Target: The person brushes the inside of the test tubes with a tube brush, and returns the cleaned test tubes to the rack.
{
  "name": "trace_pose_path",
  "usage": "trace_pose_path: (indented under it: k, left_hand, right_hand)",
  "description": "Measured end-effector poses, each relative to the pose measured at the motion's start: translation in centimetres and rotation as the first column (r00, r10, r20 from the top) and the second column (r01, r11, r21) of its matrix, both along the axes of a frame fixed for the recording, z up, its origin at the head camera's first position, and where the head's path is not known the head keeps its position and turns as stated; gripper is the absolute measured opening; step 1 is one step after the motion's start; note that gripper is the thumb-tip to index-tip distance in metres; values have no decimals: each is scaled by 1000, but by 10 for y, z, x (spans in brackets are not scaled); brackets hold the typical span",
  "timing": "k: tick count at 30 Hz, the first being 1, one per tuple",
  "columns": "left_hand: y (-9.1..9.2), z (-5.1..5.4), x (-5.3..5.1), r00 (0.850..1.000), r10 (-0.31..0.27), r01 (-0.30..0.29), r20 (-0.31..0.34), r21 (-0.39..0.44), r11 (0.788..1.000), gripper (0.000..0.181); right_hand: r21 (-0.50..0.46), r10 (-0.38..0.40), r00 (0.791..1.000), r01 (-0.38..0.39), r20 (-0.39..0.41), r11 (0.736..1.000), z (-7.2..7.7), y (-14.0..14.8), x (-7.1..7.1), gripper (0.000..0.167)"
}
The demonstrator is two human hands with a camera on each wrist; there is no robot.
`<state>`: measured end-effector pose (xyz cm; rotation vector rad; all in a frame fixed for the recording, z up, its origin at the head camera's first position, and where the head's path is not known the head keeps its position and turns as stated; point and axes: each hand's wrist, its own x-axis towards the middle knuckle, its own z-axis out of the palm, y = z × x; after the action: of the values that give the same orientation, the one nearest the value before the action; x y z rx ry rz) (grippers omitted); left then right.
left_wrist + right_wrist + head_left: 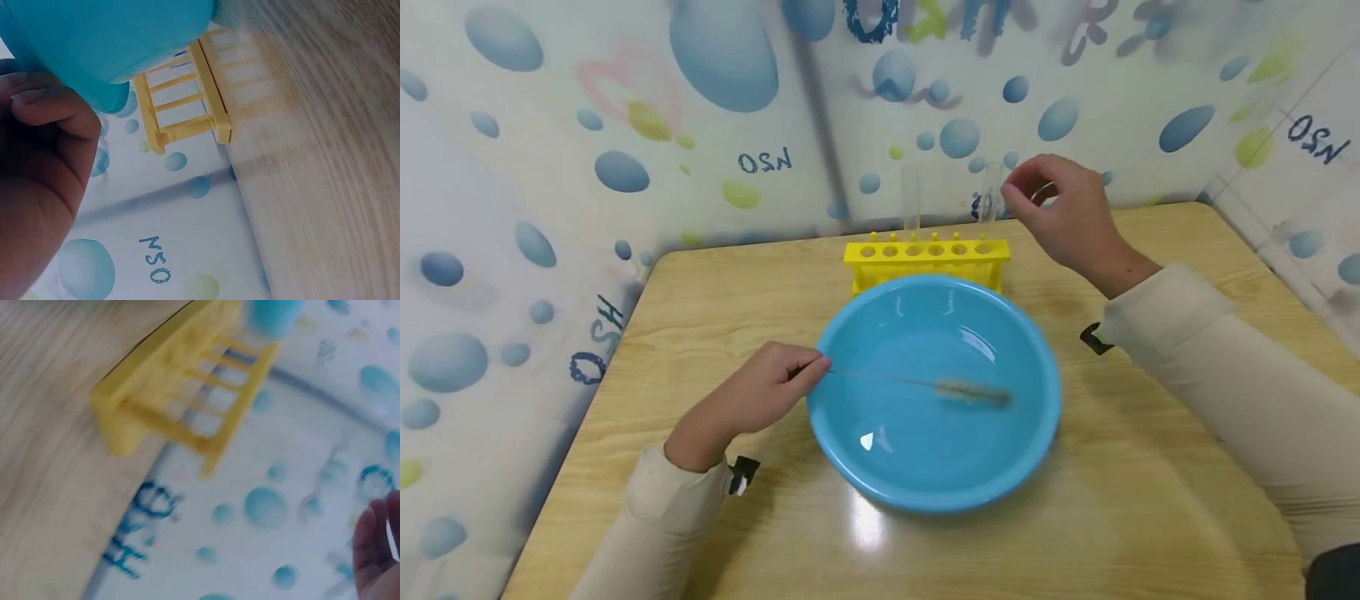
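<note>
Head cam: L hand (756,395) pinches brush (972,392) over basin (925,454), R hand (1067,212) by R tube (989,200), can't tell if grip's on, w/ that & L tube (911,196) in rack (901,260), so racking looks done, brush yet to go down; L wrist: rack near basin; R wrist: no tube visible.

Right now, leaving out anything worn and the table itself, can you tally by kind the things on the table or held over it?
Basin: 1
Brush: 1
Rack: 1
Clear tubes: 2
Total: 5
</note>
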<state>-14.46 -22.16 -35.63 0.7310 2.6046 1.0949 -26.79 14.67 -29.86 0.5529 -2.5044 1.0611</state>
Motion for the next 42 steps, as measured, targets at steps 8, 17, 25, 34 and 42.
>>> trace_pose_path:
  k: [8, 17, 25, 34, 42]
  left_hand:
    - [-3, -2, 3, 1000, 7, -7, -9, 11, 1000, 39]
    - [0, -2, 1, 1000, -14, 14, -18, 5, 1000, 39]
    - [1, -4, 1, 1000, -25, 25, -19, 6, 1000, 38]
    - [1, -4, 1, 999, -23, 24, -30, 14, 1000, 38]
    - [0, -6, 0, 1000, -26, 26, -12, 27, 999, 39]
  right_hand:
    - [116, 105, 939, -150, 328, 982, 27, -49, 4, 28]
    - [148, 29, 831, -133, 555, 980, 23, -82, -20, 52]
    - [129, -12, 806, -80, 591, 988, 13, -96, -27, 51]
    - [117, 8, 822, -91, 570, 989, 3, -95, -31, 30]
    - [109, 17, 862, -84, 507, 990, 12, -95, -32, 30]
